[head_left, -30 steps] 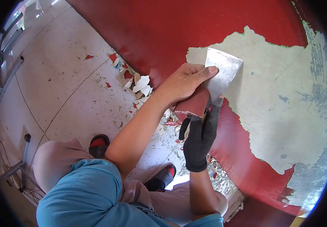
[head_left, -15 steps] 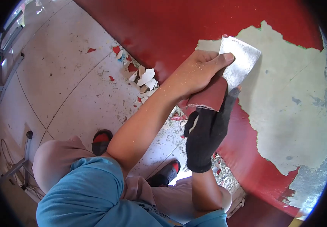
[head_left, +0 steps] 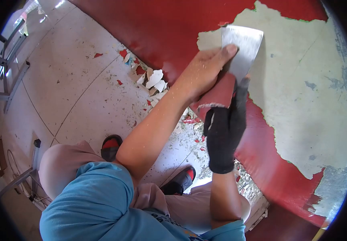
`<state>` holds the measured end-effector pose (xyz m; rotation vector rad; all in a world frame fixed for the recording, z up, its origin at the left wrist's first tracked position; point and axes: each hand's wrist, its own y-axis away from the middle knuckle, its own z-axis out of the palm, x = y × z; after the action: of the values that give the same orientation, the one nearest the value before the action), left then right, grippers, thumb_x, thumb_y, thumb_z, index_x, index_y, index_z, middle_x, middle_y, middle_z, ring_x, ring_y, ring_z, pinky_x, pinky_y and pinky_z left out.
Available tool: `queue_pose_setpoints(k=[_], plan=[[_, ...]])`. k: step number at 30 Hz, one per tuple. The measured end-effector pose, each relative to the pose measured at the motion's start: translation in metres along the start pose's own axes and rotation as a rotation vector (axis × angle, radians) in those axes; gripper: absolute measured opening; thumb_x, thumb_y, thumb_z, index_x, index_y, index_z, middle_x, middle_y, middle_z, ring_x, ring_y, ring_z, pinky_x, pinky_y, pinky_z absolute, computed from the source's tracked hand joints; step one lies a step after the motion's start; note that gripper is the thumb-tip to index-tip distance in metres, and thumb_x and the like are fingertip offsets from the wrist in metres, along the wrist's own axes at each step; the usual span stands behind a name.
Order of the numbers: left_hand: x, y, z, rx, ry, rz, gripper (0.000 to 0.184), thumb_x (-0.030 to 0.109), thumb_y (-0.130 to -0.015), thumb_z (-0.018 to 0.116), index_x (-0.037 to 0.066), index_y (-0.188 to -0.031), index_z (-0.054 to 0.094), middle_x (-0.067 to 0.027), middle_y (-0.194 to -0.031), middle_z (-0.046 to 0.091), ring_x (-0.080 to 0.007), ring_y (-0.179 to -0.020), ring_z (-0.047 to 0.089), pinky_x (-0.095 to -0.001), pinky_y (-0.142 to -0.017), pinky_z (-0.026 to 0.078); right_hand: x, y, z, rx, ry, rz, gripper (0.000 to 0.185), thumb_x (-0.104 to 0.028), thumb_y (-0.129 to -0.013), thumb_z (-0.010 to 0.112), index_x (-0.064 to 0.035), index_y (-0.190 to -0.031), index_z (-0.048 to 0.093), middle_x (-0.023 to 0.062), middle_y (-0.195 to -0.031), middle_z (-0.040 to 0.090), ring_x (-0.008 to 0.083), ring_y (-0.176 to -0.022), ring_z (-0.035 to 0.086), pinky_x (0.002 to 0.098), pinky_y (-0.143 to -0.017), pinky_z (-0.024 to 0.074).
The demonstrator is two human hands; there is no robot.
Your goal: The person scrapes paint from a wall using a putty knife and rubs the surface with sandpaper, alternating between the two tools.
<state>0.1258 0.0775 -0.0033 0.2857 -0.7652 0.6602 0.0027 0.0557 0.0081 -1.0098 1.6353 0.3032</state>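
My bare left hand (head_left: 205,70) is closed, its thumb pressed on the broad metal blade of a scraper (head_left: 243,44). A piece of reddish-brown sheet (head_left: 220,93), perhaps sandpaper, is bent under that hand and covers the lower part of the tool. Below it my right hand (head_left: 226,134), in a black glove with a bare fingertip showing, is closed around the scraper's lower end; the handle is mostly hidden. The blade points up, in front of a red wall (head_left: 173,28) with a large bare pale patch (head_left: 302,100).
White and red flakes (head_left: 155,79) lie along the wall's foot. More rubble (head_left: 253,186) lies at the lower right. Metal legs (head_left: 17,86) and a cable stand at the left on the dusty tiled floor (head_left: 67,80). My sandalled feet are below my arms.
Both hands and the scraper have moved up in view, first rightward, then slightly back left. The blade is turned more upright. The wall patch has shifted up as the view moved.
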Motion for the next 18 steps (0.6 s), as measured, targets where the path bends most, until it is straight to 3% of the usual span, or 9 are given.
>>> queue_pose_setpoints(k=[5, 7, 8, 9, 11, 12, 16, 18], plan=[[0.009, -0.003, -0.003, 0.014, -0.043, 0.013, 0.048, 0.044, -0.091, 0.053, -0.002, -0.101, 0.061, -0.0120, -0.083, 0.067, -0.0152, -0.071, 0.064, -0.0267, -0.067, 0.051, 0.007, -0.005, 0.008, -0.005, 0.077, 0.090, 0.060, 0.003, -0.082, 0.037, 0.0014, -0.142, 0.026, 0.0175, -0.132, 0.045, 0.0137, -0.101, 0.054, 0.0219, -0.078, 0.0465], [0.008, -0.008, -0.008, -0.066, -0.012, -0.018, 0.048, 0.044, -0.091, 0.053, -0.002, -0.101, 0.061, -0.0125, -0.082, 0.067, -0.0153, -0.071, 0.064, -0.0267, -0.067, 0.051, 0.013, -0.006, 0.016, 0.099, 0.450, -0.272, 0.061, 0.004, -0.082, 0.037, 0.0008, -0.142, 0.027, 0.0158, -0.127, 0.050, 0.0123, -0.088, 0.058, 0.0208, -0.069, 0.0472], [0.007, -0.007, -0.007, -0.050, -0.019, -0.004, 0.047, 0.043, -0.091, 0.053, -0.002, -0.100, 0.061, -0.0125, -0.082, 0.067, -0.0152, -0.070, 0.064, -0.0261, -0.067, 0.051, 0.011, -0.003, 0.012, 0.057, 0.166, 0.017, 0.060, 0.004, -0.082, 0.037, 0.0009, -0.141, 0.028, 0.0135, -0.121, 0.053, 0.0093, -0.070, 0.057, 0.0204, -0.058, 0.0454], [0.005, -0.005, -0.007, -0.047, -0.020, -0.009, 0.047, 0.043, -0.091, 0.053, -0.002, -0.100, 0.061, -0.0125, -0.082, 0.067, -0.0152, -0.070, 0.064, -0.0261, -0.067, 0.051, 0.016, -0.004, 0.009, 0.057, 0.164, 0.022, 0.060, 0.004, -0.082, 0.037, 0.0009, -0.141, 0.028, 0.0135, -0.121, 0.053, 0.0093, -0.070, 0.057, 0.0204, -0.058, 0.0454], [0.004, -0.001, -0.002, -0.026, 0.010, 0.018, 0.046, 0.043, -0.091, 0.053, -0.002, -0.099, 0.061, -0.0111, -0.082, 0.067, -0.0141, -0.070, 0.063, -0.0253, -0.067, 0.050, 0.025, -0.010, 0.002, 0.084, 0.527, -0.399, 0.061, 0.004, -0.081, 0.037, 0.0007, -0.141, 0.028, 0.0118, -0.117, 0.055, 0.0070, -0.059, 0.051, 0.0203, -0.051, 0.0422], [0.001, -0.002, -0.002, -0.032, 0.011, 0.022, 0.046, 0.043, -0.091, 0.053, -0.002, -0.099, 0.061, -0.0111, -0.082, 0.067, -0.0141, -0.070, 0.063, -0.0253, -0.067, 0.050, 0.010, 0.002, 0.007, 0.069, 0.193, -0.077, 0.060, 0.003, -0.083, 0.038, 0.0005, -0.142, 0.028, 0.0112, -0.119, 0.055, 0.0071, -0.061, 0.051, 0.0199, -0.053, 0.0429], [-0.001, -0.013, -0.005, -0.003, -0.136, 0.042, 0.048, 0.044, -0.091, 0.053, -0.002, -0.101, 0.061, -0.0092, -0.085, 0.066, -0.0125, -0.072, 0.063, -0.0250, -0.067, 0.050, -0.001, -0.002, 0.009, 0.091, 0.172, -0.036, 0.057, 0.003, -0.084, 0.039, 0.0007, -0.141, 0.029, 0.0110, -0.119, 0.054, 0.0069, -0.061, 0.051, 0.0203, -0.053, 0.0432], [0.008, -0.016, -0.006, 0.004, -0.136, 0.038, 0.048, 0.045, -0.091, 0.053, -0.002, -0.102, 0.061, -0.0089, -0.086, 0.066, -0.0120, -0.073, 0.062, -0.0252, -0.067, 0.050, -0.025, -0.015, 0.011, 0.040, 0.044, 0.150, 0.058, 0.005, -0.082, 0.037, 0.0055, -0.139, 0.029, 0.0209, -0.142, 0.036, 0.0250, -0.126, 0.042, 0.0318, -0.102, 0.0321]])
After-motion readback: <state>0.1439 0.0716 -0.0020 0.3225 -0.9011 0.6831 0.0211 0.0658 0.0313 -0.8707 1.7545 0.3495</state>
